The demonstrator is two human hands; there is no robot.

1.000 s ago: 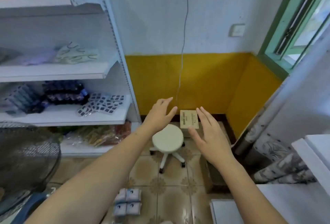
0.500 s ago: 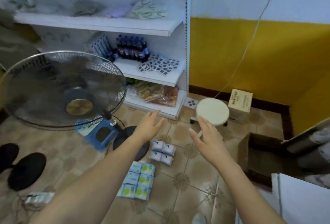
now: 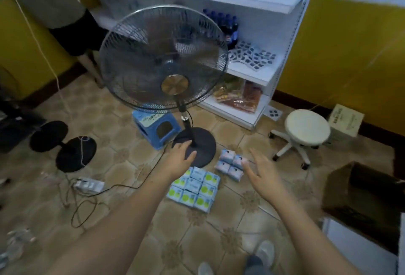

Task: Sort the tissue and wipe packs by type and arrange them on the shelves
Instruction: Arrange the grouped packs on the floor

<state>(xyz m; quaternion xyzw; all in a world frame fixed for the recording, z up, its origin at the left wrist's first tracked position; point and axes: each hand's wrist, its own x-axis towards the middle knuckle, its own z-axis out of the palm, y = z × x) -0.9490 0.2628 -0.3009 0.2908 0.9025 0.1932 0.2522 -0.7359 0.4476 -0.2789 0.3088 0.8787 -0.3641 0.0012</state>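
Reaching out over the tiled floor [image 3: 122, 156], both arms are stretched forward and down, and neither hand holds anything. The left hand [image 3: 178, 159] has its fingers spread loosely and relaxed, hovering in front of the round black base of the pedestal fan [image 3: 163, 58]. The right hand [image 3: 259, 173] is likewise wide, fingers straight and fanned.

Just left of the right hand's fingertips lies a small bundle of pale blue-and-white tissue packs [image 3: 231, 164], four packs showing, flat on the floor; whether a finger touches it cannot be told. Between the two hands and a little nearer the person lies a larger bundle of wipe packs with green dots [image 3: 195, 189], also flat on the floor, partly covered by the left wrist.

Beyond the left hand a blue plastic stool [image 3: 156, 127] stands beside the fan pole. Beyond both hands is the white shelf unit [image 3: 252, 71], carrying dark bottles, small dark sachets and orange snack bags. Beyond the right hand and off to its right a white round stool on castors [image 3: 306, 127] stands, with a pale carton [image 3: 345, 120] behind it. To the right of the right hand sits an open brown cardboard box [image 3: 361, 196]. Left of the left hand, a power strip [image 3: 89, 185] and tangled cables lie on the floor.
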